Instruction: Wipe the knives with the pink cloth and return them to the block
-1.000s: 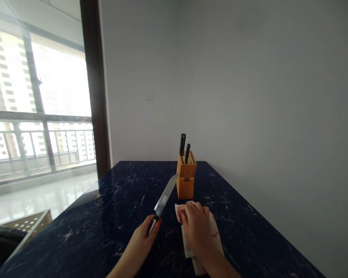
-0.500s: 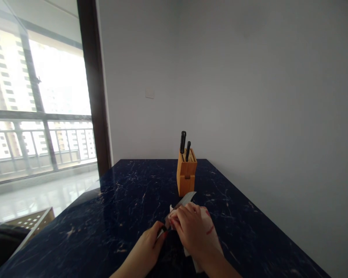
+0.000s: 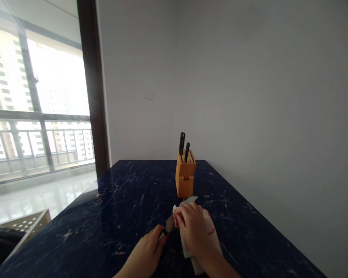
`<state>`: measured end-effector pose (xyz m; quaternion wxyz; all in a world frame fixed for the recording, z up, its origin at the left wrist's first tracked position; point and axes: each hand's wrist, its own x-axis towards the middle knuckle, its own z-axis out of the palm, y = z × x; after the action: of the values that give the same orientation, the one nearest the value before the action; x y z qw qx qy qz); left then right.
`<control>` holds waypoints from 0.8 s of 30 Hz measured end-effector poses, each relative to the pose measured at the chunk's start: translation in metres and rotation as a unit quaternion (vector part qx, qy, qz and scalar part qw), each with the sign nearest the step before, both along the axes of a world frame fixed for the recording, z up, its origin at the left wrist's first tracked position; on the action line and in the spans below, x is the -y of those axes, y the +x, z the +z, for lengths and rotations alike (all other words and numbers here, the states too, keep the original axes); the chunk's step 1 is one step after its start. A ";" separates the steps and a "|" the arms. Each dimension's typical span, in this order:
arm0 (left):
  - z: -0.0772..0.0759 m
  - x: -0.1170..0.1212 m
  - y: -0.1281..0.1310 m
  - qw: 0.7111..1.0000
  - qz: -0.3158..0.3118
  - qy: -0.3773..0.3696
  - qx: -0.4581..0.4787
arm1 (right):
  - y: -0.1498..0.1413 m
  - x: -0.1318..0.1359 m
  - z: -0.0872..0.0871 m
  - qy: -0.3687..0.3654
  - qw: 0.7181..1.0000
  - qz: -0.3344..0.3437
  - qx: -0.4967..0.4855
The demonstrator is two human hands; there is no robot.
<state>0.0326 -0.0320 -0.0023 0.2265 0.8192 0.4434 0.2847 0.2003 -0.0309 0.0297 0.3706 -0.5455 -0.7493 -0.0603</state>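
My left hand [image 3: 149, 247] is closed round the black handle of a kitchen knife [image 3: 170, 224]. The blade points up and to the right, away from me, and its tip shows past my right hand. My right hand [image 3: 192, 227] pinches a white cloth with red marks [image 3: 210, 228] around the middle of the blade, and the rest of the cloth hangs below the wrist. Beyond the blade tip stands a wooden knife block [image 3: 186, 181] with two black-handled knives [image 3: 182, 143] in its slots.
Both hands are over a dark blue marbled table [image 3: 127, 204]. A light perforated crate or chair part [image 3: 26, 224] and something black [image 3: 1, 243] are at the lower left. A glass door or window is at the left, and grey walls lie behind and to the right.
My right hand has slid the cloth a little farther along the blade toward the tip, so less of the tip shows. My left hand keeps the handle, slightly lower.
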 end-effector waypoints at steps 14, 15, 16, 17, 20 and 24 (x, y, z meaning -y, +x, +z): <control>-0.002 -0.001 -0.003 1.000 0.004 -0.006 -0.002 | 0.000 0.005 0.001 -0.036 0.999 0.018 -0.028; -0.002 -0.001 -0.002 1.000 0.005 -0.004 -0.006 | -0.001 0.004 -0.001 -0.038 0.999 0.013 -0.035; -0.002 -0.001 -0.002 1.000 0.005 -0.004 -0.010 | -0.002 0.003 -0.001 -0.043 0.998 0.015 -0.040; -0.002 -0.001 -0.002 1.000 0.004 -0.004 -0.013 | -0.003 0.003 -0.002 -0.048 0.998 0.022 -0.043; -0.002 -0.002 -0.001 1.000 0.001 -0.003 -0.017 | -0.006 0.003 -0.001 -0.061 0.996 0.050 -0.039; -0.003 -0.002 -0.002 1.000 0.006 0.000 -0.030 | 0.000 0.000 0.001 -0.055 0.998 0.016 -0.032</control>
<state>0.0306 -0.0297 -0.0053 0.2116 0.8247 0.4549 0.2610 0.2002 -0.0314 0.0306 0.3646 -0.5543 -0.7482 0.0040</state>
